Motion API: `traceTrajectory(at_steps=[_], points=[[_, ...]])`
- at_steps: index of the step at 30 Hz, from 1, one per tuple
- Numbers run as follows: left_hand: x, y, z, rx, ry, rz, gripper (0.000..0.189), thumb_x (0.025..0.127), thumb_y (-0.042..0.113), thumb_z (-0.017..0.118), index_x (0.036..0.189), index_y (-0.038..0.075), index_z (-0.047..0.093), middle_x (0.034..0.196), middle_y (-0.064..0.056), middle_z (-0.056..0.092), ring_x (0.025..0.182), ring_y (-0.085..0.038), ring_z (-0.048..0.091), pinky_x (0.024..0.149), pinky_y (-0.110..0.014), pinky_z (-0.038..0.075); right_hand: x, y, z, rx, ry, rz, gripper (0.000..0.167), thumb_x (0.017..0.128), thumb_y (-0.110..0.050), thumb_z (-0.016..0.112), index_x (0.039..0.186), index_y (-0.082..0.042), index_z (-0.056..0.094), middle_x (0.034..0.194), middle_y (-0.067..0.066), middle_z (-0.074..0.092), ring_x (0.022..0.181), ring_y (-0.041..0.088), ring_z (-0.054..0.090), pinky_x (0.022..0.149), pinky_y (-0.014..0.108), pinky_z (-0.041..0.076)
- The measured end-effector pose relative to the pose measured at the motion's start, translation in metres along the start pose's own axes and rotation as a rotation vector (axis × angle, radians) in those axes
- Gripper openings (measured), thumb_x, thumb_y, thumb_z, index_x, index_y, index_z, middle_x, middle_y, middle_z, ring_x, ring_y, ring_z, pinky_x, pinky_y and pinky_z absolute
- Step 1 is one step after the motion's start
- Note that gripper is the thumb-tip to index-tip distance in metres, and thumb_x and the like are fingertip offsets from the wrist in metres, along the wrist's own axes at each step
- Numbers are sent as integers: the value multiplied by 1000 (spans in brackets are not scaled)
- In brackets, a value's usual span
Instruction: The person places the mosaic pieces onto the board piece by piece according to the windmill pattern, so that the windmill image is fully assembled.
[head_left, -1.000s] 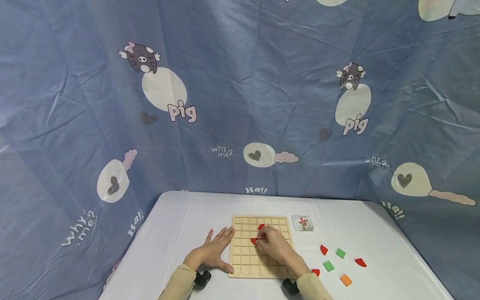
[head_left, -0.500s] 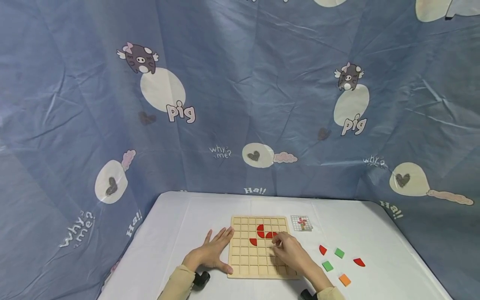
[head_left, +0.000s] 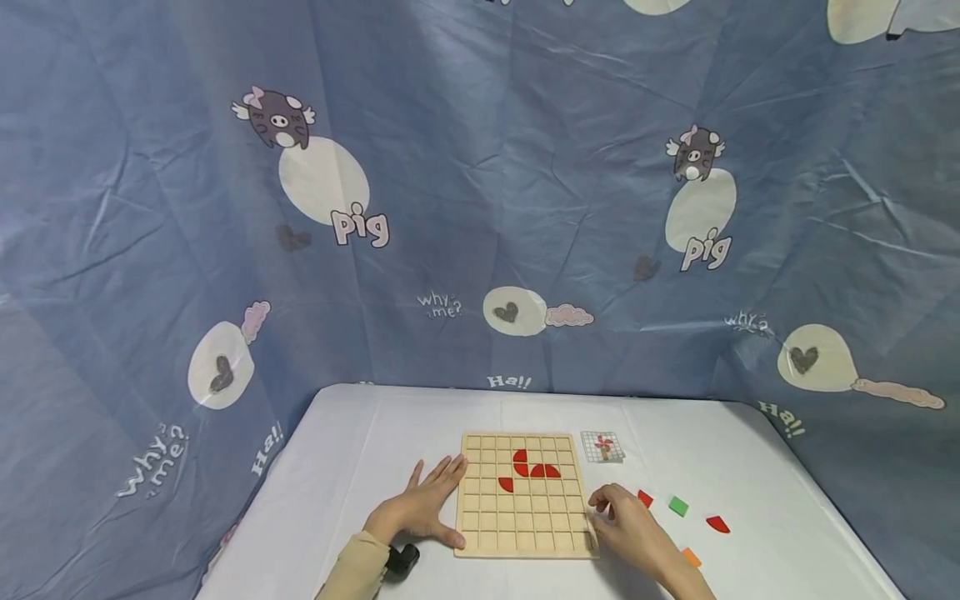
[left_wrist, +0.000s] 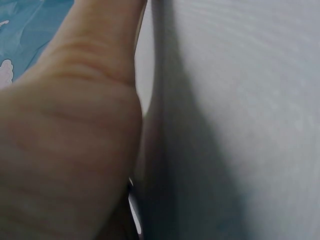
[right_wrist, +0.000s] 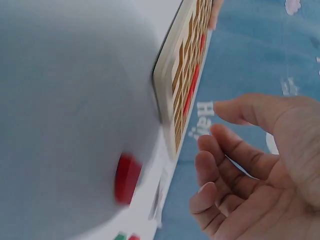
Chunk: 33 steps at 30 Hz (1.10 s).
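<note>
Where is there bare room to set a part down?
Free: white table left of the left grip; the strip between board and curtain; right of the outermost red piece; the board's nearest rows.
Crowded: right of the board, where the right grip, inner red piece, green piece and orange piece cluster.

Blue pig-print cloth (head_left: 450, 167) hung around a white table (head_left: 405, 421) suggests a screened-off nook, room type unclear.
</note>
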<state>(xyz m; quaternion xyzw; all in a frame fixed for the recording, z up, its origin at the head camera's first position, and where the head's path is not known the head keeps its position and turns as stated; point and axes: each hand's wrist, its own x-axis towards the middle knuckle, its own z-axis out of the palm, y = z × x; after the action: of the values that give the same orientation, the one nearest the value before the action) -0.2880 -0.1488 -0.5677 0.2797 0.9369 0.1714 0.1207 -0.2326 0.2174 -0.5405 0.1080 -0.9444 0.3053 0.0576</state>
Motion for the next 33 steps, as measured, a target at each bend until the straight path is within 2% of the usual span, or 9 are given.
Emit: traceTrajectory(at_steps=[8, 11, 17, 20, 27, 33], points=[[0, 1, -3, -1, -1, -4, 130, 62, 72, 72, 156, 9, 7, 164, -7, 5, 151, -31, 4, 116, -65, -6, -17, 17, -21, -25, 2, 144, 17, 77, -14, 77, 88, -17, 65, 81, -10, 58, 73, 6, 47, 60, 21, 41], [0, 1, -3, 0, 1, -2, 130, 62, 71, 73, 156, 8, 8, 164, -8, 6, 151, -32, 5, 116, -65, -6, -23, 22, -25, -24, -8, 168, 20, 76, -15, 79, 88, -17, 64, 80, -9, 57, 71, 5, 46, 60, 21, 41], [0, 0, -3, 19, -4, -6, 130, 62, 72, 72, 156, 9, 7, 164, -7, 5, 151, -31, 5, 117, -64, -5, -27, 29, -25, -53, -48, 217, 28, 71, -20, 85, 87, -13, 63, 80, -5, 57, 70, 8, 48, 60, 24, 43], [0, 0, -3, 24, -6, -8, 130, 62, 73, 72, 156, 9, 8, 164, -7, 5, 151, -30, 5, 117, -64, -5, -27, 30, -23, -90, -88, 252, 32, 68, -22, 87, 86, -11, 63, 81, -4, 57, 73, 10, 50, 64, 27, 47], [0, 0, -1, 26, -5, -4, 130, 62, 72, 72, 156, 8, 8, 164, -8, 6, 151, -31, 5, 117, -65, -5, -28, 34, -15, -132, -149, 277, 33, 69, -19, 86, 89, -8, 62, 81, -2, 56, 74, 12, 50, 67, 30, 49], [0, 0, 0, 21, -4, -6, 130, 62, 73, 72, 156, 9, 8, 164, -7, 6, 151, -31, 5, 117, -64, -5, -30, 35, -10, -144, -147, 269, 33, 69, -20, 86, 89, -8, 62, 82, -1, 55, 73, 12, 49, 64, 28, 47]])
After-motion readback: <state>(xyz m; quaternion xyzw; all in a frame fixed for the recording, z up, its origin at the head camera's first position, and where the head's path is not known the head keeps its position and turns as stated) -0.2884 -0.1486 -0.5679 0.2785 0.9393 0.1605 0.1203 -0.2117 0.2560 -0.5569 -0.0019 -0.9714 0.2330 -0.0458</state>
